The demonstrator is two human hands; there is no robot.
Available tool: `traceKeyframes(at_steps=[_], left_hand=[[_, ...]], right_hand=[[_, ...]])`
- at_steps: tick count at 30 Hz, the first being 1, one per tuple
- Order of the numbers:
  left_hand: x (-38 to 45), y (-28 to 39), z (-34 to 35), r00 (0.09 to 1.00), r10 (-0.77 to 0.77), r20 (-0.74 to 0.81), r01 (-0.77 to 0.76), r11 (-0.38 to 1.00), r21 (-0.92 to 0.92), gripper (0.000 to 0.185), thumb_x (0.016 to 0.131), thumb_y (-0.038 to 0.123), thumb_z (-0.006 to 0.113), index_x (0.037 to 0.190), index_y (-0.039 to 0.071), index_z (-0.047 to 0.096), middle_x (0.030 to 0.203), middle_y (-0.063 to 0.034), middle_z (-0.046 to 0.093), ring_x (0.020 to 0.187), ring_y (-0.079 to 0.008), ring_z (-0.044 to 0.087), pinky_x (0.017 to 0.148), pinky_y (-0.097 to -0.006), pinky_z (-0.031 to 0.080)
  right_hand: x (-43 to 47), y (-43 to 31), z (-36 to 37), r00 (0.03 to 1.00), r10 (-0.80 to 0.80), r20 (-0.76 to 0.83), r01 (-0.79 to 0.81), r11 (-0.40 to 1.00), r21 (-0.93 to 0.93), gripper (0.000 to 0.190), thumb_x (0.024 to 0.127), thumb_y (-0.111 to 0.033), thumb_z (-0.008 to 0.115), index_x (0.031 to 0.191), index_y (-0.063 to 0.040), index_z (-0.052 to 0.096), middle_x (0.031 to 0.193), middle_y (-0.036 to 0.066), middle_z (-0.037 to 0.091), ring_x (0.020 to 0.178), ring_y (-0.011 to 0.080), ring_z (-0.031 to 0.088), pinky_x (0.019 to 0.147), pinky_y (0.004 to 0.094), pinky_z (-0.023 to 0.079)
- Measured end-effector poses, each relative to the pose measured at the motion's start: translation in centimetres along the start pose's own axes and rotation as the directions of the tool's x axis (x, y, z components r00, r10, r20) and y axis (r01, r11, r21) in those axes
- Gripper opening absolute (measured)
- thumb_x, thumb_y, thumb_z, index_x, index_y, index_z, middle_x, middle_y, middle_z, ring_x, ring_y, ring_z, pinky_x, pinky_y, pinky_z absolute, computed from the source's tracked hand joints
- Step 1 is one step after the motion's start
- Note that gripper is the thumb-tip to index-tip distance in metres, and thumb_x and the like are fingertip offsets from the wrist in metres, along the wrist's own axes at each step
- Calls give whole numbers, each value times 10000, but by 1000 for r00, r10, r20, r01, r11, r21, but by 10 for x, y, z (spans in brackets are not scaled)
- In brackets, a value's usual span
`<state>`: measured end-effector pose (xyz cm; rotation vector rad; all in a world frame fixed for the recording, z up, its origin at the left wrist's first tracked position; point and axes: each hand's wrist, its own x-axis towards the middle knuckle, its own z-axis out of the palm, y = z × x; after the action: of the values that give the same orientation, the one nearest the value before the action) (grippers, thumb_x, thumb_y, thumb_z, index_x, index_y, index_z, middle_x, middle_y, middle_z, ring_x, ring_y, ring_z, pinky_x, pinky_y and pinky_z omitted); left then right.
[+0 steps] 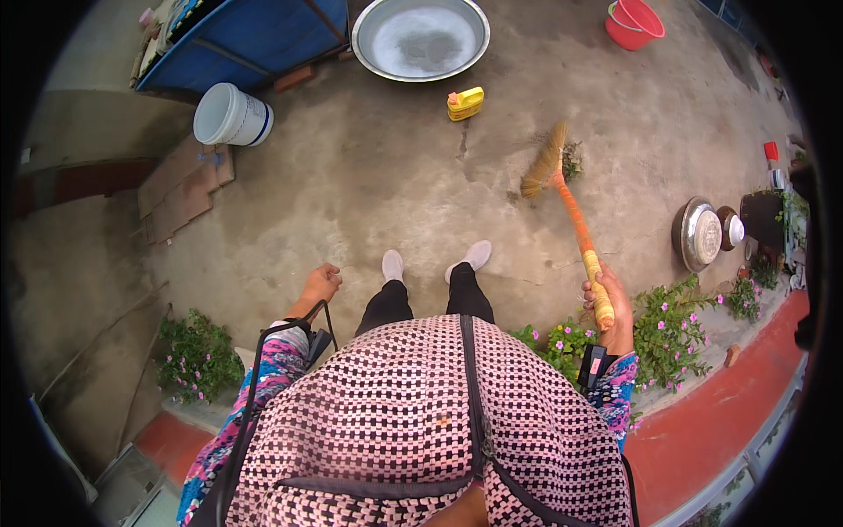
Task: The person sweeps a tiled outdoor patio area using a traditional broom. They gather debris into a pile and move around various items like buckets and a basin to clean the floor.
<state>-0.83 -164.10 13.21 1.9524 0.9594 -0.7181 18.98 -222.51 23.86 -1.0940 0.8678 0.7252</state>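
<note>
My right hand (610,300) is closed around the yellow-wrapped end of the handle of a straw broom (577,217). The broom's bristles rest on the concrete floor, beside a small heap of dark green and brown debris (571,160). My left hand (323,282) hangs low at the left with its fingers curled; no object shows in it, and whether the fingers meet is unclear. Between the hands, my two light shoes stand on the floor.
Ahead are a large metal basin (421,72) of sudsy water, a yellow jug (465,105), a white bucket (253,121) and a red bucket (633,29). Metal pots (685,234) sit at the right. Flowering plants (672,323) grow on both sides, and tiles (181,191) lie at the left.
</note>
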Motion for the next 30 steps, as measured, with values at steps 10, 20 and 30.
traceKeyframes(at_steps=[10, 20, 30], left_hand=[[12, -55, -19, 997, -71, -11, 71, 997, 11, 273, 847, 47, 598, 1103, -49, 598, 905, -156, 694, 757, -222, 688, 668, -317, 565], [13, -8, 6, 999, -38, -1, 38, 998, 42, 295, 860, 78, 594, 1130, -42, 597, 913, -148, 705, 740, -206, 685, 681, -309, 542], [12, 59, 48, 1000, 9, 23, -10, 998, 54, 302, 873, 82, 578, 1145, -49, 589, 916, -152, 699, 750, -213, 681, 687, -321, 540]], right_hand=[[-37, 79, 54, 960, 96, 262, -126, 987, 100, 645, 924, -168, 586, 1500, -103, 302, 850, 79, 585, 614, 110, 548, 518, 214, 464], [67, 33, 13, 940, 167, 296, -223, 960, 168, 482, 921, -178, 590, 1367, -118, 416, 846, 92, 598, 615, 111, 561, 524, 225, 465], [-3, -11, -35, 996, 10, 92, -9, 1000, -17, 694, 927, -165, 555, 1541, -145, 232, 818, 90, 594, 585, 127, 546, 488, 246, 463]])
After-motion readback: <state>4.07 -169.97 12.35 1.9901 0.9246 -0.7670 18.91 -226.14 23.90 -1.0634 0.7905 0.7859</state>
